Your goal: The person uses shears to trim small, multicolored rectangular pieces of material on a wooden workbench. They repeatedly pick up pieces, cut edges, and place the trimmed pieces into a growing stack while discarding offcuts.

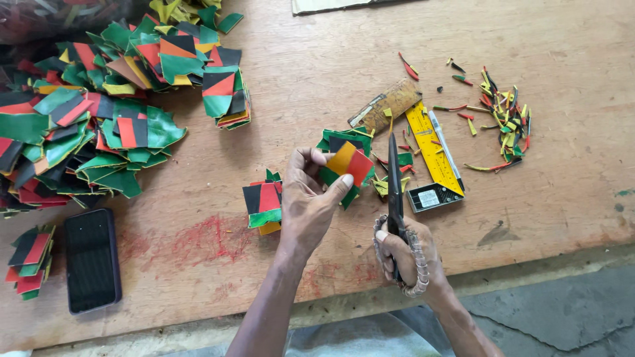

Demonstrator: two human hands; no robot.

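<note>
Left hand (309, 198) — raised over the wooden table (562, 172), thumb and fingers closing on a striped patch (349, 166) of yellow, red, green and black; the patch is being held tilted, clear of the tabletop.

Right hand (405, 254) — gripping a pair of scissors (395, 192) by handles wrapped in pale cord; the dark blades are pointing away from the person, closed or very nearly so, just beside the patch without touching it.

Small stack (264, 206) of finished patches — lying on the table just left of the left hand, black, red and green showing on top.

Second stack (344, 137) — sitting behind the held patch, partly hidden by it.

Yellow ruler (433, 147) — lying slantwise to the right of the scissors, a brown strip (387, 104) touching its upper end.

Scraps (503, 119) — thin trimmings in red, green, yellow and black, scattered at the right of the table, well apart from both hands.

Large heap (99, 125) of uncut coloured pieces — spreading over the left of the table.

Dark phone (92, 260) — lying face up near the front edge at left, a further small stack (30, 261) just beside it.
</note>
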